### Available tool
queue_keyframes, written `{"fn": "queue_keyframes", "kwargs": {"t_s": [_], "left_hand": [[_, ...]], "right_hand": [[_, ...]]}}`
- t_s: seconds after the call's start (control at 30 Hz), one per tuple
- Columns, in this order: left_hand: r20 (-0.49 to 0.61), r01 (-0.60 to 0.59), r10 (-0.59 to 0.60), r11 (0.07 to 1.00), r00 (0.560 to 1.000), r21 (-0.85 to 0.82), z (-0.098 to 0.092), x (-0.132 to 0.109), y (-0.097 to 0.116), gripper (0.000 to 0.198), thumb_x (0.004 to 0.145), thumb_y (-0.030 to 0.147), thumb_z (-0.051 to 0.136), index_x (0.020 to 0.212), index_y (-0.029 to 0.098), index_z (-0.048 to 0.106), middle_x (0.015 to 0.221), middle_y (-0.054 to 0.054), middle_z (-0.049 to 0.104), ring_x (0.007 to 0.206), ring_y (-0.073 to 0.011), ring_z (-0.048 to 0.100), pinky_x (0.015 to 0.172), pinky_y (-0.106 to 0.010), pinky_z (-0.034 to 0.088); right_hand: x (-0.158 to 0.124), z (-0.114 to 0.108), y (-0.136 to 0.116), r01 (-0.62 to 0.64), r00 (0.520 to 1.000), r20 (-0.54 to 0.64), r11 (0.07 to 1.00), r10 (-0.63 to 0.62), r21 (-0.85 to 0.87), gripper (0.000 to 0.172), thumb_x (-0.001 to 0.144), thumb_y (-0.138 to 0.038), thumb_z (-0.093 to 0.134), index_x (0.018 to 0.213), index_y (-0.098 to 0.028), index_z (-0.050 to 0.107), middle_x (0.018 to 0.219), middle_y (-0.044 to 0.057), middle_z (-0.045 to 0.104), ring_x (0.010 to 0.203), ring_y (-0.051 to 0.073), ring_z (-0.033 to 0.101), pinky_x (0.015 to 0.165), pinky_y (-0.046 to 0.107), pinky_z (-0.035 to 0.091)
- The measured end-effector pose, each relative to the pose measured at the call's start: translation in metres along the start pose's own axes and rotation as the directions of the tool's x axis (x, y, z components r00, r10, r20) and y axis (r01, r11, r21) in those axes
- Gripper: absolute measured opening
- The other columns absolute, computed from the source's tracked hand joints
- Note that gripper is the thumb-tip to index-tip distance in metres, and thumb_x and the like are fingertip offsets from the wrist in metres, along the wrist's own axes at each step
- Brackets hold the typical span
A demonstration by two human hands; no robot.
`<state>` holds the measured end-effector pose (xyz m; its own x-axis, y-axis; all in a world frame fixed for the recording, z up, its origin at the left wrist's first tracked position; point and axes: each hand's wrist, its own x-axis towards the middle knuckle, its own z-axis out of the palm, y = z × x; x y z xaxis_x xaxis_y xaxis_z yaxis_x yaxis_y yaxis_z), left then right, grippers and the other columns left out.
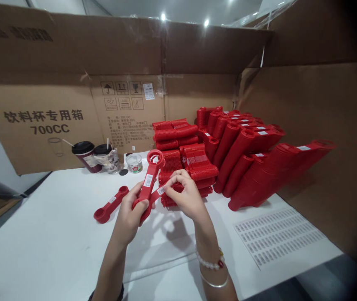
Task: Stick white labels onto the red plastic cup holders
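Observation:
My left hand is closed round the lower ends of several red plastic measuring scoops, fanned out above the white table. One scoop points up with its ring end at the top and a white barcode label on its handle; another sticks out to the lower left. My right hand pinches the handle of a scoop that leans right, fingertips at a small white label. Beads and a bangle circle my right wrist.
Big stacks of nested red scoops lie at the back right, more bundles behind my hands. A sheet of barcode labels lies right. Two lidded drink cups and a small jar stand by cardboard boxes.

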<state>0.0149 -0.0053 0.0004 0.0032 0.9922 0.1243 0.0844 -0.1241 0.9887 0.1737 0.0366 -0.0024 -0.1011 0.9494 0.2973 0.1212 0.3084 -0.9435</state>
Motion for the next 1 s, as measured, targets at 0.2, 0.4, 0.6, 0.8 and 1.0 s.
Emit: {"fn": "queue_keyframes", "kwargs": {"t_s": [0.2,0.4,0.6,0.8,1.0], "left_hand": [[-0.046,-0.004,0.003,1.000,0.999,-0.010,0.002,-0.002,0.002,0.054,0.075,0.032,0.049,0.125,0.011,0.052,0.063,0.003,0.057,0.040,-0.0061,0.033,0.037,-0.019,0.023],[-0.076,-0.082,0.074,0.991,0.994,-0.104,0.000,-0.007,0.002,0.053,0.073,0.034,0.054,0.120,0.011,0.054,0.061,0.002,0.058,0.040,-0.0058,0.030,0.037,-0.021,0.018],[-0.079,-0.124,0.108,0.961,0.991,-0.247,-0.011,-0.012,0.002,0.058,0.066,0.037,0.059,0.118,0.010,0.056,0.062,-0.001,0.060,0.042,-0.0078,0.037,0.039,-0.022,0.025],[0.166,0.000,0.072,0.919,0.983,-0.395,-0.017,-0.006,-0.002,0.064,0.070,0.040,0.056,0.126,0.008,0.050,0.063,-0.002,0.060,0.037,-0.0068,0.036,0.035,-0.019,0.020],[0.577,0.250,-0.040,0.924,0.815,-0.288,-0.008,-0.002,-0.006,0.055,0.072,0.027,0.054,0.124,0.012,0.054,0.072,-0.004,0.061,0.038,-0.0098,0.049,0.037,-0.021,0.033]], "right_hand": [[-0.001,0.006,0.000,0.028,0.998,-0.051,0.990,-0.035,-0.140,0.011,0.076,-0.022,0.063,0.067,-0.019,0.058,0.094,0.002,0.050,0.094,0.018,0.054,0.092,0.034,0.041],[-0.010,0.027,-0.009,0.084,0.979,-0.141,0.918,-0.149,-0.387,0.028,0.085,-0.040,0.061,0.069,-0.020,0.051,0.113,0.007,0.052,0.112,0.026,0.047,0.098,0.043,0.036],[-0.010,0.029,-0.008,0.117,0.968,-0.172,0.934,-0.183,-0.336,0.036,0.090,-0.036,0.052,0.125,-0.028,0.050,0.130,0.009,0.045,0.122,0.027,0.045,0.103,0.047,0.036],[0.006,0.021,0.006,0.057,0.985,-0.169,0.907,0.016,0.416,0.037,0.091,-0.040,0.048,0.124,-0.022,0.041,0.106,0.008,0.064,0.079,0.017,0.067,0.077,0.035,0.053],[0.004,0.011,-0.004,0.141,0.969,-0.245,0.744,0.032,0.653,0.044,0.095,-0.053,0.032,0.119,-0.020,0.046,0.121,0.013,0.063,0.099,0.021,0.067,0.080,0.034,0.053]]}}
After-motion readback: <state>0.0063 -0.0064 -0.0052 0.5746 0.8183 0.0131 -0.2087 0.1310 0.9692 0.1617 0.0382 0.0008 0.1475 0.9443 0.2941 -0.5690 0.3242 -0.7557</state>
